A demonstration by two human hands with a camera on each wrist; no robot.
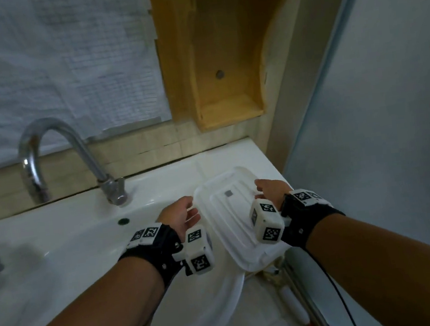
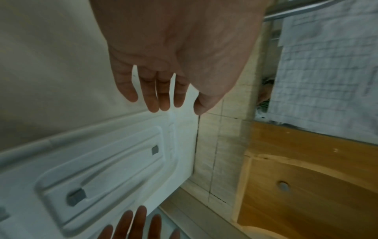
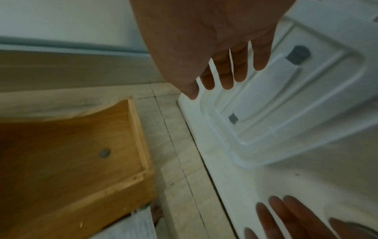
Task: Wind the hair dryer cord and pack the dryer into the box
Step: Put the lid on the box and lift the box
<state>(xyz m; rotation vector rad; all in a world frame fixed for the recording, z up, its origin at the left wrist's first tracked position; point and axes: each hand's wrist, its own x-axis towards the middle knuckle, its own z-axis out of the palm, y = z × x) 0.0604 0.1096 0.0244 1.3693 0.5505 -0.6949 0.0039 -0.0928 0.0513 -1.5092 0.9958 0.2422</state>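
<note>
Box (image 1: pixel 230 214), white moulded plastic with ribbed rounded lid, sits closed on the glossy sink's (image 1: pixel 82 231) right rim. Left hand (image 1: pixel 181 215) and right hand (image 1: pixel 270 188) flank it, fingers straight, holding nothing.

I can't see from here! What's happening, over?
Left hand, right hand open, flanking closed white box on sink edge. Dryer not visible. Nothing blocking.

The light is dim, flat and cool in all three views, with soft shadows and only a faint sheen on the faucet (image 1: pixel 47 155) at ten o'clock. Wide-angle bending curves straight lines toward the edges, strongest at three o'clock in the head view. Both wrist views are soft, and the left hand (image 2: pixel 178 53) at twelve o'clock is blurred.
</note>
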